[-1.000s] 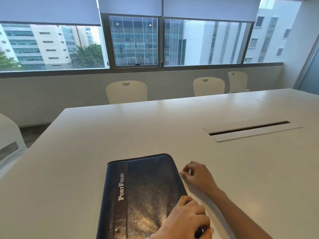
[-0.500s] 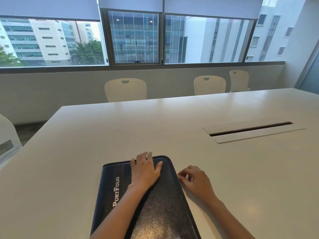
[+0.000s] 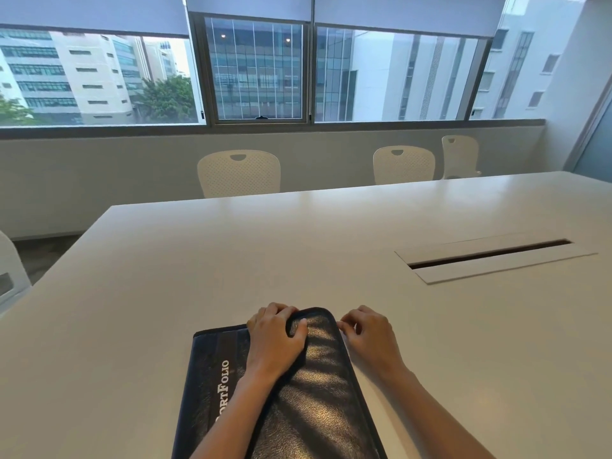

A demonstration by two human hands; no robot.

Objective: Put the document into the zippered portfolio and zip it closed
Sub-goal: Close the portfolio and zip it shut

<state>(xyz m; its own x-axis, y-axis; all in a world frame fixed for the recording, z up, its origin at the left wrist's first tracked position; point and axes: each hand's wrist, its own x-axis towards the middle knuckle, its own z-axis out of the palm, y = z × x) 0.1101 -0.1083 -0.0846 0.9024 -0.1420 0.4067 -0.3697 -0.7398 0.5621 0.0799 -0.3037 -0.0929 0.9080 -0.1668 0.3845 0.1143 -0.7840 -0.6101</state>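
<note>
A dark leather portfolio (image 3: 318, 402) with the white word "PortFolio" on its left strip lies closed on the white table (image 3: 198, 266), near the front edge. My left hand (image 3: 276, 339) lies on its far end, fingers curled over the far edge and thumb pressing the cover. At the portfolio's far right corner my right hand (image 3: 371, 332) has its fingertips pinched together at the edge; whether they hold the zipper pull is too small to tell. No document is visible.
A cable slot with a white cover (image 3: 493, 258) is set into the table at the right. White chairs (image 3: 238, 172) stand along the far side under the windows, and another chair (image 3: 10, 276) is at the left edge.
My left hand moved from the portfolio's near right part up to its far end and curled over the far edge. My right hand stayed at the far right corner.
</note>
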